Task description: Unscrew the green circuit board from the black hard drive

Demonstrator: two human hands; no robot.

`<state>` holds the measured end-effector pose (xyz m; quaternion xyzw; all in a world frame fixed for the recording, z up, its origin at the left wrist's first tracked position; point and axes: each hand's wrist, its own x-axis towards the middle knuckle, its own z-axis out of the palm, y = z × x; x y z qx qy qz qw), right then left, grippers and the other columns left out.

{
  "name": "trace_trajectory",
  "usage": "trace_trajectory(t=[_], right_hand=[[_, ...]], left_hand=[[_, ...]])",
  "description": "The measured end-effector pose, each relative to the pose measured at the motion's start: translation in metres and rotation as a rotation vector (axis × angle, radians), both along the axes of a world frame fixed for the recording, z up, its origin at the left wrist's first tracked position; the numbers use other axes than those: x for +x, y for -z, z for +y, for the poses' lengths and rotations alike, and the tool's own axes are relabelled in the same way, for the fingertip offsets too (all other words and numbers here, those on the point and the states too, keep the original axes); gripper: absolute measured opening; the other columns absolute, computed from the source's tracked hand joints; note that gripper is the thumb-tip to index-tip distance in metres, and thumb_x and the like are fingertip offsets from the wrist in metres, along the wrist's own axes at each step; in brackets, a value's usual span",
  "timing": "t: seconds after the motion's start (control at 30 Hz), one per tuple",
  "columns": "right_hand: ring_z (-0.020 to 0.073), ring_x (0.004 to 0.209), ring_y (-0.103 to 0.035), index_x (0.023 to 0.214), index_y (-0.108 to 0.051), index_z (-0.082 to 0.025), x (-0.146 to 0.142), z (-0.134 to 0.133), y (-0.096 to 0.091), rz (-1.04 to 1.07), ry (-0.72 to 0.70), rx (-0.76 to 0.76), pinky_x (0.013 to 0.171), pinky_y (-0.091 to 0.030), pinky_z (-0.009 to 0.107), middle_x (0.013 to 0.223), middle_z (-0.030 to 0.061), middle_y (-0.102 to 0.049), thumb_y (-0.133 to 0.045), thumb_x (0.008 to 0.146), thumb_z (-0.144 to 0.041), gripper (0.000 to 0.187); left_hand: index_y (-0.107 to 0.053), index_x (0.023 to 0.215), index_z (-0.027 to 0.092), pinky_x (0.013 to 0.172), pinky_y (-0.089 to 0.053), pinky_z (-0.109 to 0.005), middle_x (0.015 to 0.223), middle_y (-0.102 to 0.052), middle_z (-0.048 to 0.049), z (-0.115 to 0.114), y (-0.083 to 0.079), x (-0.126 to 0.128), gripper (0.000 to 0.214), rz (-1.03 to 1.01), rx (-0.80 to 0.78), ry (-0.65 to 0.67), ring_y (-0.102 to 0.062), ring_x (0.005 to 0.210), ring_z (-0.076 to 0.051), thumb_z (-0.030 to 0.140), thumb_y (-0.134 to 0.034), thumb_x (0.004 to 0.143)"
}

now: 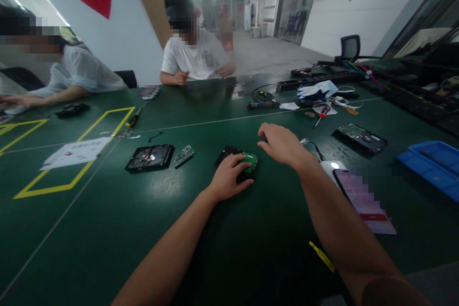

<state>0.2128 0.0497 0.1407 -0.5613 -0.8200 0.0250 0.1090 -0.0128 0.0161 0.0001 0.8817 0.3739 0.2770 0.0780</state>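
Note:
My left hand lies over a hard drive with a green circuit board on its upper face. Its fingers reach across the board and the thumb runs along the near side, gripping the drive against the table. Part of the drive is hidden under the palm. To the right, my right hand is raised above the tabletop, thumb and forefinger apart, with nothing visible between them. Left of the held drive lie a loose circuit board and a second hard drive. Another hard drive rests further right.
A phone lies by my right forearm, near a blue tray. Behind are a red-handled screwdriver, white-and-blue gloves and a pen-shaped driver. A yellow-handled screwdriver lies far left. Two people sit across the table.

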Motion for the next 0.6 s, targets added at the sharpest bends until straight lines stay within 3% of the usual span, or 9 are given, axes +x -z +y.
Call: trace_trajectory(t=[0.17,0.3,0.37,0.6], right_hand=[[0.0279,0.108,-0.068,0.118,-0.062,-0.022,-0.0012,-0.0017,-0.0008,0.04,-0.105,-0.032,0.089,-0.049,0.038,0.124,0.0111,-0.07,-0.064,0.092,-0.02,0.026],[0.0338,0.1,-0.07,0.128,-0.056,-0.016,-0.0044,-0.0014,0.0009,0.018,0.079,0.014,0.08,-0.049,0.043,0.119,0.0187,-0.071,-0.059,0.098,-0.039,0.038],[0.034,0.097,-0.071,0.13,-0.054,-0.014,-0.0053,-0.0002,0.0014,0.033,0.132,0.018,0.079,-0.049,0.043,0.115,0.0198,-0.072,-0.058,0.099,-0.039,0.04],[0.0255,0.098,-0.07,0.128,-0.056,-0.02,-0.0051,-0.0001,0.001,0.168,-0.113,-0.075,0.086,-0.049,0.038,0.11,0.0103,-0.075,-0.063,0.09,-0.018,0.039]], left_hand=[[-0.061,0.137,0.027,0.119,-0.041,-0.057,0.146,-0.056,-0.012,-0.0009,-0.002,-0.0002,0.055,0.0,-0.01,0.0,-0.052,0.138,-0.033,0.052,-0.072,0.089],[-0.06,0.138,0.026,0.12,-0.041,-0.055,0.145,-0.056,-0.0122,-0.0016,-0.0035,0.0006,0.056,0.004,-0.006,-0.005,-0.052,0.139,-0.032,0.052,-0.071,0.09],[-0.06,0.138,0.026,0.119,-0.041,-0.056,0.145,-0.056,-0.012,-0.0014,-0.0034,0.001,0.056,0.005,-0.008,-0.003,-0.052,0.139,-0.032,0.052,-0.072,0.09],[-0.06,0.138,0.028,0.119,-0.041,-0.059,0.145,-0.056,-0.0115,0.0002,-0.0015,0.0008,0.056,-0.004,-0.02,0.001,-0.052,0.139,-0.034,0.052,-0.073,0.089]])
